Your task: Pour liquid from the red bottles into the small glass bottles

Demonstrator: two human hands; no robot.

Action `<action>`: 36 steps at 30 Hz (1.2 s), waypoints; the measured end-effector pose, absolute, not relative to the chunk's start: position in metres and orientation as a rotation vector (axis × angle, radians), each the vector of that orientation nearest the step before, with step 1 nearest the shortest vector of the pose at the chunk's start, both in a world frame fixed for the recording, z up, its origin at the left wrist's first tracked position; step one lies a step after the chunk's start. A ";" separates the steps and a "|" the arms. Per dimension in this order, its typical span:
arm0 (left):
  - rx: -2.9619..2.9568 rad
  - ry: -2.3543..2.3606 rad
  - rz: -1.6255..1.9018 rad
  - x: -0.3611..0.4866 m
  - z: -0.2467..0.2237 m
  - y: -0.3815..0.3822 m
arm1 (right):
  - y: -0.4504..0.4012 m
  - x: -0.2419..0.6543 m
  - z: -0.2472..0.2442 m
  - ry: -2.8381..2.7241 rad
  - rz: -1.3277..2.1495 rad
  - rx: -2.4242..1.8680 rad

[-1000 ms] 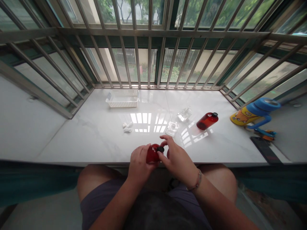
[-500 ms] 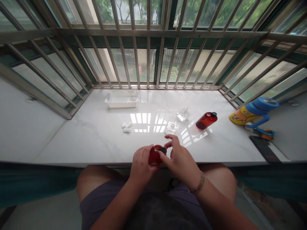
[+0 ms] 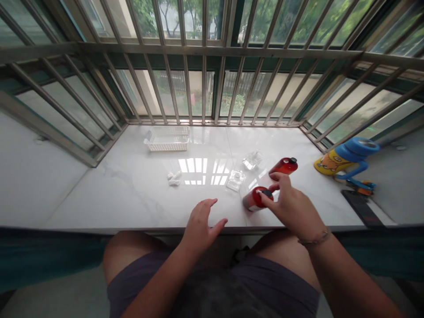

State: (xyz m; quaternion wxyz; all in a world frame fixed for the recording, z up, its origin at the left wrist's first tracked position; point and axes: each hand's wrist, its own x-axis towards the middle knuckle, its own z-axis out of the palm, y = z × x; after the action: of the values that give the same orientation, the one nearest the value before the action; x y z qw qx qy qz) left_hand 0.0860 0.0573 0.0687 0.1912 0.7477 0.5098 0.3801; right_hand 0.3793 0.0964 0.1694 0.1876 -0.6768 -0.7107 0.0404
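My right hand (image 3: 291, 203) grips a red see-through bottle (image 3: 254, 198) by its black cap, thumb and fingers closed around the top. The bottle is just above or on the white counter; I cannot tell which. My left hand (image 3: 202, 223) is held over the counter's front edge with fingers and thumb apart, holding nothing. Behind the gripped bottle is a second red bottle (image 3: 285, 165) with a black cap, partly covered by my right hand. Two clear plastic pieces, one flat and square (image 3: 236, 180) and one taller (image 3: 252, 160), lie left of the bottles.
A white perforated basket (image 3: 167, 145) sits at the back left. Small crumpled white pieces (image 3: 174, 178) lie in front of it. On the right are a blue and yellow flask (image 3: 344, 157), a dark phone (image 3: 362, 208) and a small blue-orange object (image 3: 361, 186). Metal bars (image 3: 212, 51) line the window.
My right hand has carried the bottle from near the front edge to the right, close to the other bottle. My left hand has let go of it and opened.
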 end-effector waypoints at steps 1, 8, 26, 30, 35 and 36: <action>2.111 1.471 1.074 0.078 0.067 0.059 | 0.101 0.394 0.168 -1.962 0.072 -1.949; 2.262 1.882 1.050 -0.003 0.058 0.090 | 0.127 0.477 0.149 -1.698 -0.098 -2.223; 2.155 2.265 0.325 -0.042 0.053 0.229 | 0.086 0.465 0.160 -1.539 -0.305 -1.955; 2.166 2.223 0.374 -0.035 0.057 0.231 | 0.079 0.447 0.151 -1.630 -0.130 -1.926; 2.292 2.045 0.560 -0.006 0.076 0.213 | 0.083 0.415 0.141 -1.666 0.135 -1.825; 2.324 1.984 0.608 0.002 0.080 0.205 | 0.085 0.405 0.140 -1.675 0.186 -1.794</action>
State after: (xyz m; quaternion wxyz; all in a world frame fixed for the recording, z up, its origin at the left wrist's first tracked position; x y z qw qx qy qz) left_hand 0.0024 0.2052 0.0803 0.0130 0.7460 0.6367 0.1951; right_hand 0.4053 0.0845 0.1399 0.3336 -0.6871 -0.6415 0.0711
